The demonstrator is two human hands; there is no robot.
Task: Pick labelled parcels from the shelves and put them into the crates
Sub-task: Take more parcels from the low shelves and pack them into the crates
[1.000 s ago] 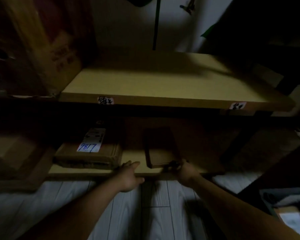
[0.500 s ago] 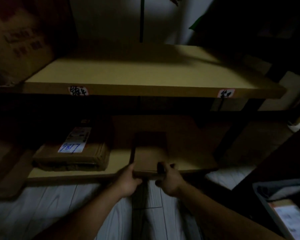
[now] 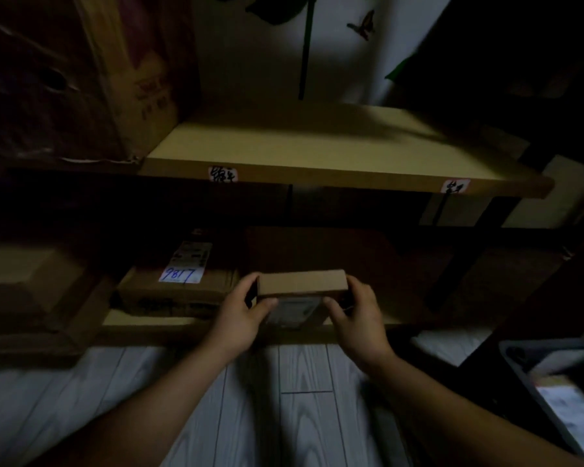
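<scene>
Both hands gripped a small cardboard parcel (image 3: 302, 284) in front of the lower shelf (image 3: 149, 321): the left hand (image 3: 238, 318) on its left end, the right hand (image 3: 358, 318) on its right. A pale label showed on its near face (too dim to read). Just to the left lay a flat parcel marked 9817 (image 3: 177, 284). A grey crate (image 3: 526, 358) stood at the lower right, on the pale plank floor (image 3: 304, 372).

"9817" on shelved parcel's label (image 3: 181, 275)

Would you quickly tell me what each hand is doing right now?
Left hand: closed on the small cardboard parcel.
Right hand: closed on the same parcel's other end.
</scene>
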